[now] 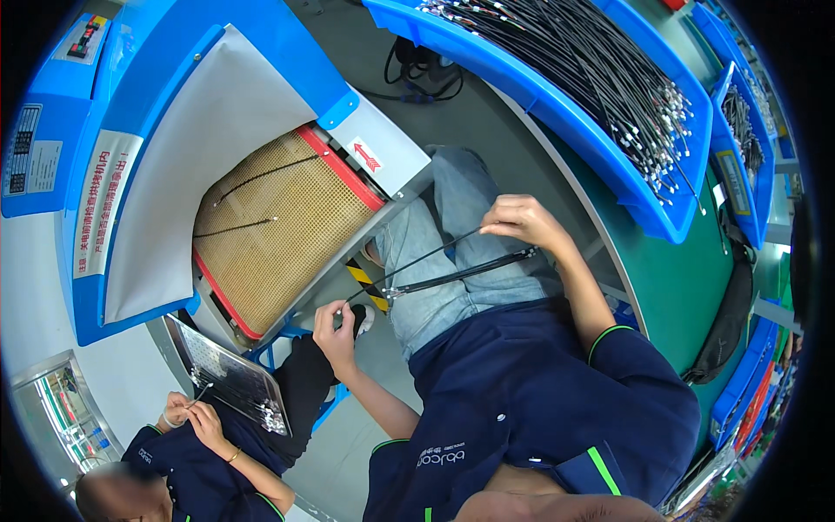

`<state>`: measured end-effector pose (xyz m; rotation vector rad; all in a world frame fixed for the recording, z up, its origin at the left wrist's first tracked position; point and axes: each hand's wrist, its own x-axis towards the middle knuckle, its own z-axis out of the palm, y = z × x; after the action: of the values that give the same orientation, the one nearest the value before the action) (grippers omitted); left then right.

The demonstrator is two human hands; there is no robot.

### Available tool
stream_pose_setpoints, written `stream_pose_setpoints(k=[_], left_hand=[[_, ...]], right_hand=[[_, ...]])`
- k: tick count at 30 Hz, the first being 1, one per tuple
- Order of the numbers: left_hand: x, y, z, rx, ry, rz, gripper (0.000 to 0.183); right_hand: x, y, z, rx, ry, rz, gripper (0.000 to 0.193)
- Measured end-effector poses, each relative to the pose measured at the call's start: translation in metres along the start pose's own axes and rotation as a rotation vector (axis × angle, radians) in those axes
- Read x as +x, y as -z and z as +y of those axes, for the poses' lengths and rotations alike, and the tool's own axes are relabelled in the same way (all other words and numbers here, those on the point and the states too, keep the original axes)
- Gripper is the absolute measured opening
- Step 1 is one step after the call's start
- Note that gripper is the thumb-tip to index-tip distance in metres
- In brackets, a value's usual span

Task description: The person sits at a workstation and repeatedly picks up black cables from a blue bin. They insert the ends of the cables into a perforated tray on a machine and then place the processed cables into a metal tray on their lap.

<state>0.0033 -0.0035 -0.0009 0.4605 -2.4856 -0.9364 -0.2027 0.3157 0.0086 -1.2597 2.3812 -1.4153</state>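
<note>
A thin black cable [417, 261] is stretched slantwise above my lap, one end at each hand. My left hand [334, 329] pinches its lower left end, beside the conveyor's front corner. Higher up, my right hand [520, 217] holds the other end between thumb and fingers. Under that cable, a small bundle of black cables [474, 272] with whitish connectors at the left end lies across my thighs. To the left, a tan mesh conveyor belt [278, 235] with red edges carries two black cables, one farther back [265, 178] and one nearer [239, 228].
The belt runs under the white curtain [187, 174] of a blue machine [261, 43]. At right, a blue bin [648, 213] full of black cables stands on a green-topped table [657, 270]. Lower left, a co-worker's hands [196, 416] hold a cable over a metal tray [230, 361].
</note>
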Motion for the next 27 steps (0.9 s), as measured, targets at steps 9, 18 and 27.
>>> stream_pose_setpoints(k=[9, 18, 27], left_hand=[[-0.003, 0.003, -0.006, 0.010, -0.001, 0.013, 0.014], [0.005, 0.004, -0.010, 0.015, 0.004, 0.006, 0.009], [0.064, 0.026, -0.051, 0.093, 0.000, 0.098, 0.009]], right_hand=[[0.001, 0.004, -0.005, 0.016, -0.015, -0.127, 0.011], [0.006, 0.003, -0.008, -0.029, 0.067, -0.118, 0.009], [0.059, -0.034, -0.013, -0.232, 0.171, 0.039, 0.009]])
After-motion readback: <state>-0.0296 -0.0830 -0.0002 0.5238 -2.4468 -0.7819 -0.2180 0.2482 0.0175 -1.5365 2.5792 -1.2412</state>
